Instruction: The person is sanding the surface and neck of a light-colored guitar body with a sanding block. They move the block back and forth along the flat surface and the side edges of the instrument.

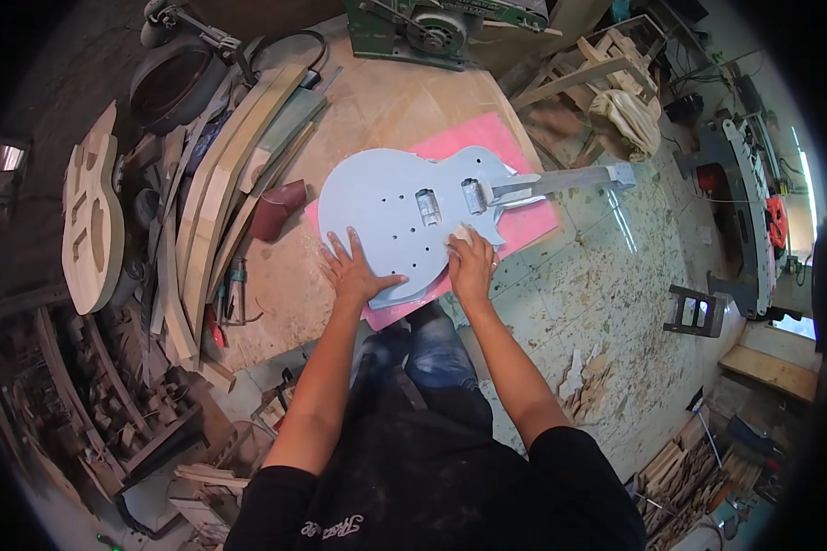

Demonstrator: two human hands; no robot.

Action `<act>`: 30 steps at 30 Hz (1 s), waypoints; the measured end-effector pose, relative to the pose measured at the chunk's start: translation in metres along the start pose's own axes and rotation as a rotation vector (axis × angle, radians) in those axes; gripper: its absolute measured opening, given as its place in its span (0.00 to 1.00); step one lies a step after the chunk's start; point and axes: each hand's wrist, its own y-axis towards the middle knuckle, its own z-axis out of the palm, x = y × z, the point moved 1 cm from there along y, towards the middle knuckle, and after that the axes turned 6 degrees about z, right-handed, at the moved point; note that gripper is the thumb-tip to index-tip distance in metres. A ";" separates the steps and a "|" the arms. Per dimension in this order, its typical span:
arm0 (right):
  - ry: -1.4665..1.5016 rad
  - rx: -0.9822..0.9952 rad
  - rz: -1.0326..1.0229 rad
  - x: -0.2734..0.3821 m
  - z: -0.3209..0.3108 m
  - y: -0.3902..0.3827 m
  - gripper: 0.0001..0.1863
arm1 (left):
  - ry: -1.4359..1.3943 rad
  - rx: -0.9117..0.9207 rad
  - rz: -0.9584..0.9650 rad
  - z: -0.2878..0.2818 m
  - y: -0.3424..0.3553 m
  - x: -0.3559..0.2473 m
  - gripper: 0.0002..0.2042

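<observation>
An electric guitar body (377, 184) coated pale grey-blue lies flat on a pink sheet (538, 220), its neck (579, 181) pointing right past the table's edge. Two rectangular pickup cavities and several small drilled holes show in its top. My left hand (347, 268) rests on the lower left of the body, fingers spread and flat. Near the lower cutaway, my right hand (473, 268) pinches a small pale piece of sandpaper (462, 235) against the surface. The fingers partly cover this piece.
Curved wooden strips (220, 174), a dark red block (277, 209) and a clamp (237, 280) lie left on the wooden table (368, 101). An unfinished wooden guitar body (95, 220) stands farther left. A green machine (432, 32) sits at the back. Dust and shavings cover the floor (579, 294) right.
</observation>
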 end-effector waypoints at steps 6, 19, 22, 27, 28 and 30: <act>0.074 -0.012 -0.029 0.019 0.014 -0.066 0.18 | -0.051 -0.020 0.005 0.003 0.001 0.002 0.86; 0.030 0.065 0.026 0.030 0.014 -0.070 0.20 | 0.051 -0.046 0.038 0.006 0.005 0.012 0.88; 0.126 0.017 0.057 0.003 0.011 -0.026 0.19 | 0.000 0.006 0.032 0.004 0.004 -0.002 0.88; 0.057 -0.031 0.142 0.039 0.020 -0.077 0.17 | 0.005 -0.008 0.029 0.003 0.003 0.002 0.88; 0.059 -0.031 0.140 0.037 0.019 -0.075 0.17 | 0.001 -0.023 0.041 0.003 0.004 0.004 0.88; 0.010 0.061 0.063 0.029 0.012 -0.068 0.17 | 0.003 -0.019 0.033 0.001 0.005 0.007 0.88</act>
